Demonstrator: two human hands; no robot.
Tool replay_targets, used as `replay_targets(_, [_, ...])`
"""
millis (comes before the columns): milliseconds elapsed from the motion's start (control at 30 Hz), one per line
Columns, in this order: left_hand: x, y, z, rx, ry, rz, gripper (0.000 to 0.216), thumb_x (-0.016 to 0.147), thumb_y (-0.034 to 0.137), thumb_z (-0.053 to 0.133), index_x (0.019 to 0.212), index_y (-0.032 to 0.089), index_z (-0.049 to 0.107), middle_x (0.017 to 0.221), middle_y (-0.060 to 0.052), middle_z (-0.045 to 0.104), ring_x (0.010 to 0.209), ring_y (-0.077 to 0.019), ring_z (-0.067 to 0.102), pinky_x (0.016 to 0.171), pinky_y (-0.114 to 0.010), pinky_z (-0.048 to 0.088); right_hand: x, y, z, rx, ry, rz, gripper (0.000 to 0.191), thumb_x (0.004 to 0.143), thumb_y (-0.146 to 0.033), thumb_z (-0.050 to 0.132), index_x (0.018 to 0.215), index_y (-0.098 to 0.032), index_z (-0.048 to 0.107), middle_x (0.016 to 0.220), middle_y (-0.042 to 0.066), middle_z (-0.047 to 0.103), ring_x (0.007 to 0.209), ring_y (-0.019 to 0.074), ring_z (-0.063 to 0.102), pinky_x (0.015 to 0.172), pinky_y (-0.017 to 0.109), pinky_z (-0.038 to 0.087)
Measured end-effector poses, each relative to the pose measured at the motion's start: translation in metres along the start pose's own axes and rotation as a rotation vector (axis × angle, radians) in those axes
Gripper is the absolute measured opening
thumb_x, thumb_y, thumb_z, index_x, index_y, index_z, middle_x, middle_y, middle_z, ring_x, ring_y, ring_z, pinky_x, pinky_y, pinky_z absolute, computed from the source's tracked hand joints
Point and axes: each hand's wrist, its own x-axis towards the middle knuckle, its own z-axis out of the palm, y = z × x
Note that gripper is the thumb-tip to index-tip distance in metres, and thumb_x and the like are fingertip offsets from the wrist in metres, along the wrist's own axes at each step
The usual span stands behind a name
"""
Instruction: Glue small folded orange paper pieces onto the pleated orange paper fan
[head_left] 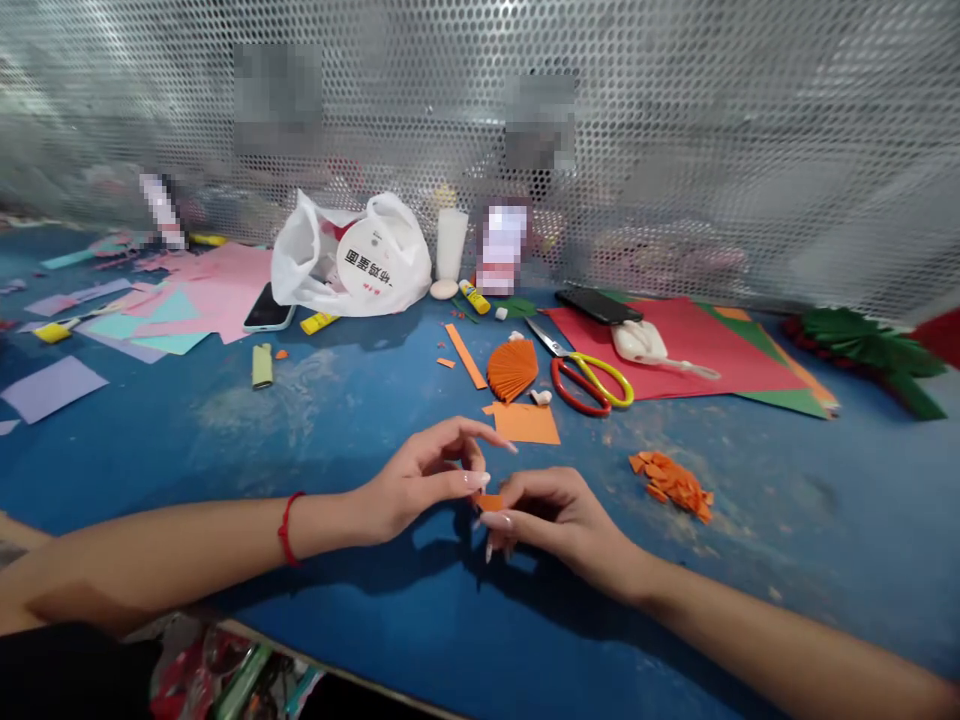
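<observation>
Between my two hands is a small piece of orange paper (491,502). My left hand (424,475) pinches its upper left edge with thumb and a finger, the index finger stretched out above. The thumb and fingers of my right hand (559,515) close on the paper from the right. Just beyond my fingertips lies an orange paper rectangle (529,423), with a pleated orange paper leaf (513,369) behind it. A heap of small orange paper pieces (673,484) rests to the right of my right hand. Scissors (589,375) with red and yellow handles lie behind, blades partly apart.
A white plastic bag (352,260) and a propped phone (502,250) stand along the perforated metal wall (420,110). Red paper sheets (697,350) carry a black phone (598,305) and a white case. Pink paper (232,285) lies left, a green pleated paper piece (862,345) far right.
</observation>
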Motion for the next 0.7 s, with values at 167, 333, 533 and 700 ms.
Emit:
replay_targets(167, [0.004, -0.005, 0.003, 0.061, -0.012, -0.177, 0.031, 0.086, 0.044, 0.066, 0.084, 0.017, 0.051, 0.074, 0.003, 0.051, 0.068, -0.0095, 0.047, 0.063, -0.022, 0.037, 0.000, 0.001, 0.000, -0.029, 0.113, -0.031, 0.025, 0.086, -0.037, 0.071, 0.075, -0.015, 0.066, 0.064, 0.002, 0.070, 0.056, 0.0088, 0.060, 0.056, 0.020, 0.049])
replay_targets(333, [0.005, -0.004, 0.002, 0.110, -0.080, -0.186, 0.032, 0.092, 0.042, 0.060, 0.075, 0.015, 0.054, 0.068, 0.003, 0.052, 0.062, -0.0076, 0.043, 0.058, -0.021, 0.032, -0.003, 0.005, 0.000, -0.071, 0.055, -0.044, 0.020, 0.085, -0.029, 0.073, 0.074, -0.018, 0.060, 0.061, -0.002, 0.064, 0.054, 0.0087, 0.058, 0.053, 0.020, 0.047])
replay_targets(533, [0.009, 0.001, -0.001, 0.076, -0.085, -0.227, 0.038, 0.090, 0.045, 0.061, 0.069, 0.015, 0.051, 0.061, 0.003, 0.053, 0.056, -0.0072, 0.044, 0.056, -0.022, 0.033, -0.012, 0.006, 0.000, -0.197, 0.239, -0.475, 0.029, 0.084, -0.009, 0.067, 0.105, -0.026, 0.056, 0.087, -0.002, 0.064, 0.073, 0.0110, 0.063, 0.067, 0.024, 0.055])
replay_targets(700, [0.008, -0.001, -0.003, 0.108, -0.113, -0.214, 0.040, 0.094, 0.045, 0.054, 0.069, 0.015, 0.051, 0.059, 0.004, 0.049, 0.054, -0.0066, 0.041, 0.054, -0.021, 0.031, -0.007, 0.002, 0.001, -0.449, 0.161, -0.574, 0.025, 0.084, -0.007, 0.067, 0.104, -0.023, 0.068, 0.088, 0.003, 0.073, 0.077, 0.0145, 0.069, 0.070, 0.027, 0.058])
